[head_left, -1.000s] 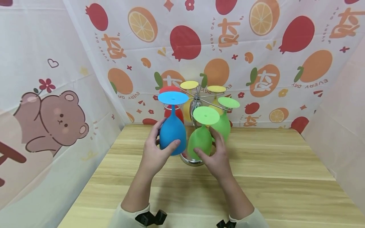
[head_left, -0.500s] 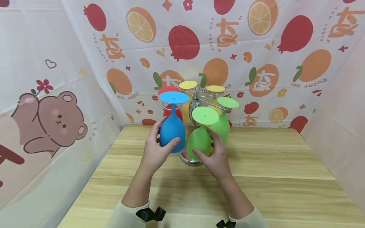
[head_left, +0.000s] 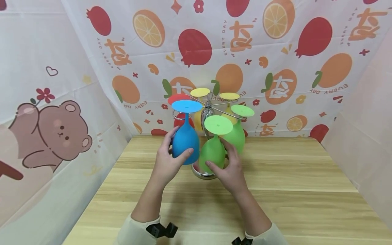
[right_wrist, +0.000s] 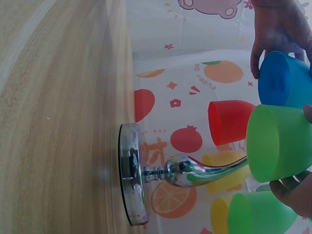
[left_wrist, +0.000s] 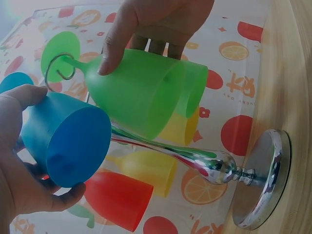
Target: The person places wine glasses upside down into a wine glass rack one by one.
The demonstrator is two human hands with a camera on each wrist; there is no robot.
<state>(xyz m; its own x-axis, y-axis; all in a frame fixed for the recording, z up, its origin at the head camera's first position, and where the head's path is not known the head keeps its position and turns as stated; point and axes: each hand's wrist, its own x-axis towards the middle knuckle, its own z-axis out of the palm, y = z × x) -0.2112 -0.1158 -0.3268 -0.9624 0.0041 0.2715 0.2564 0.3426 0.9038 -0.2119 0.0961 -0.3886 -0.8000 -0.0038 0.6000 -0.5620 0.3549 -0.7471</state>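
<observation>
My left hand grips the bowl of a blue plastic goblet, which is upside down with its foot on top. To its right, my right hand holds a green goblet, also inverted, with fingers and thumb around its bowl. A chrome goblet rack stands behind both. In the left wrist view, one of its wire hooks curls around the held green goblet's stem. The blue goblet's stem is mostly hidden there by my fingers. Both bowls have their mouths facing down toward the table.
A red goblet, two yellow goblets, one with its foot at the back, and a second green goblet hang inverted around the rack. Its round base rests on the wooden table. Printed cloth rises behind.
The blue goblet has shifted slightly right, closer to the rack's centre, in my left hand. My right hand keeps its grip on the green goblet. The head view has drifted a little.
</observation>
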